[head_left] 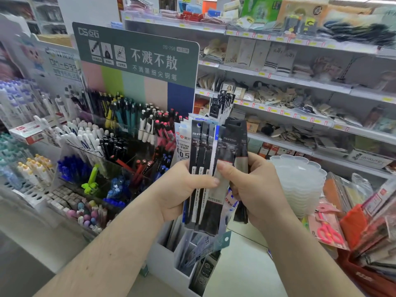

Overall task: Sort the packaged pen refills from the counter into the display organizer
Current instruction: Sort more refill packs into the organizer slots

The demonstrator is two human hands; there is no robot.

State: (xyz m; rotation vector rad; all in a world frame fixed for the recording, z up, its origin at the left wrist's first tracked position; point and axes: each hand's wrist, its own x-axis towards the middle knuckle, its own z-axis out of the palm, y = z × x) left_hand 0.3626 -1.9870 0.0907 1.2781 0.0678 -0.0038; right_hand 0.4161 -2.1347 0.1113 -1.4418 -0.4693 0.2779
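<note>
Together, both hands held a fanned stack of packaged pen refills (211, 168) upright above the white display organizer (171, 266). Left hand (184, 189) gripped the stack's lower half, thumb across the front. Right hand (252, 189) curled round its right edge, thumb pressing one dark pack. More packs stood in the organizer's slots below, beside a rack of pens (120, 136).
</note>
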